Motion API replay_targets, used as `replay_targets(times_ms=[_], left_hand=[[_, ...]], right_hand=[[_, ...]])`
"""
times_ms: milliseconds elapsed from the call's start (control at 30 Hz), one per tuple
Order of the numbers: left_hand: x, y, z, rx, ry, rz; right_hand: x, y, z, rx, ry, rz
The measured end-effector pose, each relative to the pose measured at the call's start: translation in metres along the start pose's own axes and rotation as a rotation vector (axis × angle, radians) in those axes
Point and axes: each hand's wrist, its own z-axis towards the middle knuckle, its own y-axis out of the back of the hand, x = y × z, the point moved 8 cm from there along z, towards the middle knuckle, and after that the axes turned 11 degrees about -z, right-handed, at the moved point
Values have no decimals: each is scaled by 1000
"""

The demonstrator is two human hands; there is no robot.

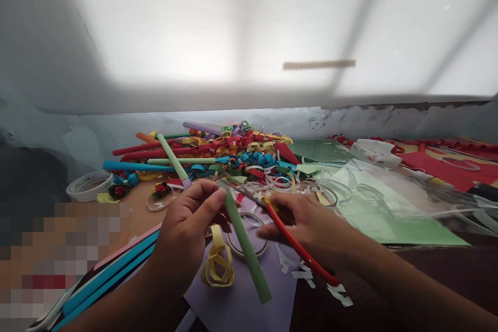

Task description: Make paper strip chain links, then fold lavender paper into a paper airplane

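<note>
The green paper tube (247, 246) lies slanted across the middle of the view, its upper end pinched between the thumb and fingers of the left hand (187, 231), its lower end hanging free over a lilac sheet (249, 301) on the table. Starting at the far left, a roll of tape (88, 185) sits by the edge of the pile, with small paper roses (160, 189) just beside it, and blue strips (105, 280) run along under the left forearm. That hand is closed snugly on the tube, with a loop of yellow paper strip (217, 264) dangling just below the fingers. Behind lies a heap of rolled sticks and curled strips (233, 158) in many colours — a good many pieces look finished already, so I judge the work well along, though loose strips and flat sheets remain unrolled. To the right, the right hand (307, 225) curls closed around a red-handled tool (299, 249) whose thin metal end reaches toward the tube's top; whether it touches the paper is hard to tell. Further right lie a green sheet (373, 218) under clear plastic and red paper (439, 168). The lower left corner is blurred out, both forearms are cut off by the frame — and the far wall is washed out by glare.
</note>
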Motion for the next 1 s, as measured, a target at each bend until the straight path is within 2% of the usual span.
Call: replay_targets(times_ms=[133, 300, 367, 433, 467, 533, 733, 1000], left_hand=[[3, -4, -2, -3, 34, 88], [1, -9, -10, -80, 39, 133], [2, -9, -12, -98, 48, 136], [6, -12, -13, -73, 77, 140], [9, -14, -14, -43, 91, 139], [13, -18, -15, 24, 114, 137], [8, -24, -24, 82, 57, 285], [14, -27, -25, 173, -4, 425]], right_hand=[[-26, 5, 7, -34, -184, -342], [-35, 7, 8, -61, -141, -484], [-17, 20, 0, -261, -26, -421], [16, 40, -21, -604, 251, -228], [30, 46, -33, -729, 395, -122], [44, 46, -47, -828, 536, -2], [52, 30, -44, -716, 625, 14], [63, 29, -44, -640, 642, -171]])
